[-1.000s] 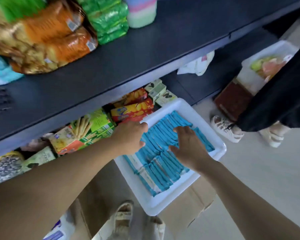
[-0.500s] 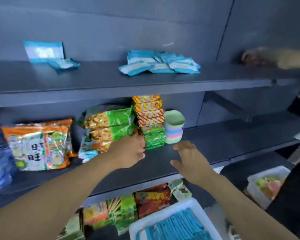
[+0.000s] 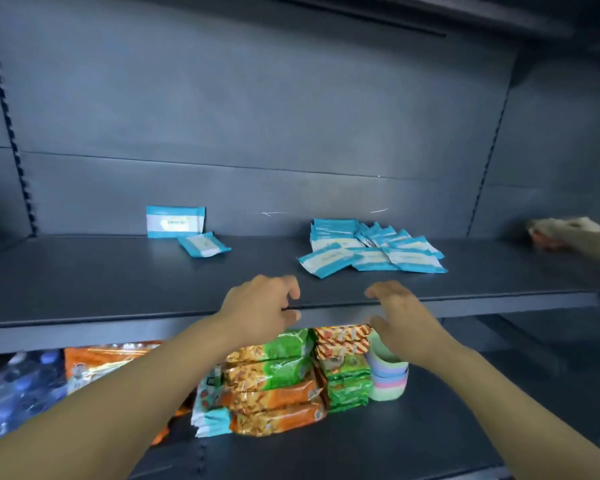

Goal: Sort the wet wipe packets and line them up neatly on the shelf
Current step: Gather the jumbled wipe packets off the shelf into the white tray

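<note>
Shelf [image 3: 118, 282] holds scattered wet wipe packets [image 3: 371, 252]; both hands empty.

You won't find any text you can read here. The wet wipe packet [image 3: 175, 221] leaning upright against the back wall of the shelf [image 3: 118, 282] carries a white label with a faint, blurred mark, and the packets in the loose pile [image 3: 371, 251] toward the shelf's right side show the same pale panels. Printing on the snack packs [image 3: 274, 386] on the shelf below is too smeared to make out.
</note>
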{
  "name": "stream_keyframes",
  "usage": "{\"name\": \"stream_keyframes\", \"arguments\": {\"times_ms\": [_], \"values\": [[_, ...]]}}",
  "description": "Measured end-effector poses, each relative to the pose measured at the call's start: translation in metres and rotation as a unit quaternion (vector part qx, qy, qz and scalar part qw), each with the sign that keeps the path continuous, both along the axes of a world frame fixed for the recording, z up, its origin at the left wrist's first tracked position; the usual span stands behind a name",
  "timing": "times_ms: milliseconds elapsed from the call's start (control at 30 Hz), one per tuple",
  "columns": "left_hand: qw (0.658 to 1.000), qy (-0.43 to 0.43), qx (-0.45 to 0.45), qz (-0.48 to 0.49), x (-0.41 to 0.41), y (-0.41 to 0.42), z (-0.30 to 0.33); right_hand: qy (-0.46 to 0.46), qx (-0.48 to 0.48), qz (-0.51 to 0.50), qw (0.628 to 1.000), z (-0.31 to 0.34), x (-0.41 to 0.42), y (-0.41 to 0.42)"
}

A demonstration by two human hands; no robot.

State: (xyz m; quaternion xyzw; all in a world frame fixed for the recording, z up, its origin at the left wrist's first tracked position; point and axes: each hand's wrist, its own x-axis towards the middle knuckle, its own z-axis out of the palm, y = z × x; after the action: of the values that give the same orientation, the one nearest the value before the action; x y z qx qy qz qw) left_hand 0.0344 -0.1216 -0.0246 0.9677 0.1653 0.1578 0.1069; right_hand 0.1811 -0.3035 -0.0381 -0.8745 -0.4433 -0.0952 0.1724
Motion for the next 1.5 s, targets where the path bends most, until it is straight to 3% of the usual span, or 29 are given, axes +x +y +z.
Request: {"name": "stream_keyframes", "arguments": {"times_ms": [300,667,833,933,1000,1100,1200,1400,1500], "values": [[0.998,-0.016,0.033,0.05,0.01,0.13,0.021,-0.041,-0.031,-0.02,0.998,0.038,0.047,0.098],[0.992,0.008,0.033,0.122,0.042,0.262,0.017,0.021,-0.287,0.016,0.957,0.052,0.104,0.168],[0.995,0.089,-0.031,0.042,0.063,0.276,0.017,-0.077,-0.332,0.052,0.939,0.052,0.118,0.178],[0.987,0.161,-0.008,0.017,0.077,0.275,0.018,-0.14,-0.357,0.028,0.923,0.056,0.123,0.185],[0.975,0.22,0.041,0.013,0.085,0.274,0.019,-0.117,-0.337,0.024,0.934,0.058,0.128,0.186],[0.956,0.266,0.122,0.012,0.092,0.271,0.023,-0.016,-0.235,0.049,0.971,0.066,0.124,0.188],[0.938,0.299,0.174,0.035,0.092,0.27,0.029,-0.019,-0.168,0.092,0.981,0.07,0.116,0.199],[0.923,0.337,0.169,0.079,0.072,0.285,0.038,-0.024,-0.071,0.101,0.992,0.066,0.103,0.233],[0.939,0.308,0.116,0.098,0.059,0.297,0.044,-0.021,-0.045,0.105,0.993,0.063,0.095,0.248]]}}
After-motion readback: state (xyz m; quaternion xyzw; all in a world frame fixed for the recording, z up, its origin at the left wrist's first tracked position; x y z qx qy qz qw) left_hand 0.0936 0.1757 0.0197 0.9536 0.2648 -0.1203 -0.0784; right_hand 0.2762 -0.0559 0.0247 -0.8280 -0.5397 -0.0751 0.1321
